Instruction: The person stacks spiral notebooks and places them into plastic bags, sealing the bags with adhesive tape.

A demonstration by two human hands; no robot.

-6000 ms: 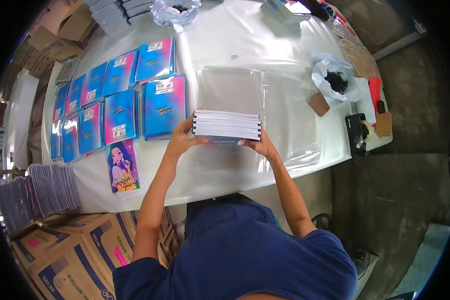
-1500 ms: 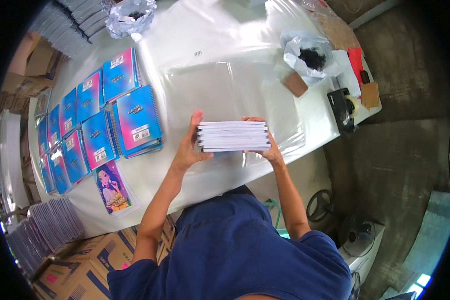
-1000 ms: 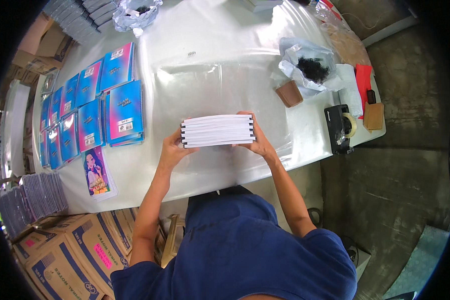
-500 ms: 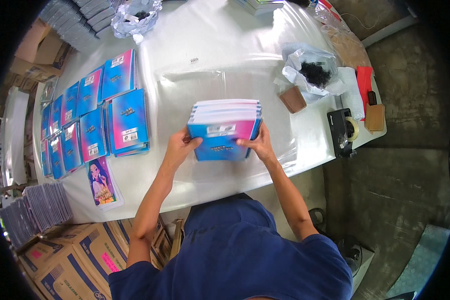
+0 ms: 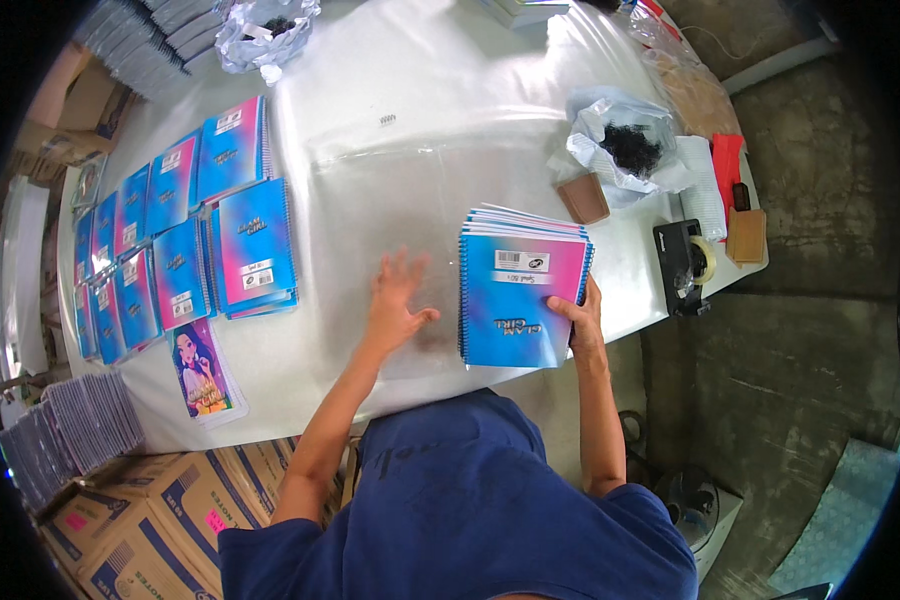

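Your right hand (image 5: 578,318) grips the notebook stack (image 5: 518,290) at its near right corner, long axis running away from you, spirals apparently left; your left hand (image 5: 398,300) lies spread flat on the table (image 5: 450,120) beside it.

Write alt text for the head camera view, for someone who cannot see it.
Seen from above, a person's right hand holds a stack of blue-and-pink spiral notebooks on a white table, while the left hand lies flat on a clear plastic sheet beside it. More notebooks lie in rows to the left.
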